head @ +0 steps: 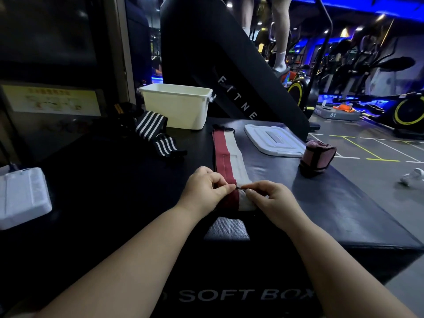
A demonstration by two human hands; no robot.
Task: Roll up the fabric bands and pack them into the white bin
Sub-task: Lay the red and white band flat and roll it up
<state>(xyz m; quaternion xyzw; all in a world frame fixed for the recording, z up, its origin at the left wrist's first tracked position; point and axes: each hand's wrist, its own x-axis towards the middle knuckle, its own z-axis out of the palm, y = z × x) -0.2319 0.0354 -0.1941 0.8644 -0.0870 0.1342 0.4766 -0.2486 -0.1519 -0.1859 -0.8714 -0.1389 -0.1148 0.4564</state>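
P1: Box [339,210] front edge nearest; on its top, left hand [206,189] and right hand [270,198] each pinch the rolled end of the band [229,157], thumbs and fingertips curled on it
P2: Why both?
P1: Likely to hold the roll tight and square. Rest of band lies flat, pointing toward the bin [176,106]
P2: Bin contents?
P1: Cannot tell; lid [274,140] lies off beside it, so judged ready for packing

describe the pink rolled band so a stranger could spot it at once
Start at the black padded box everything sits on and go to its right edge. Beside the flat white lid stands the pink roll, black-trimmed and the only pink thing on the box.
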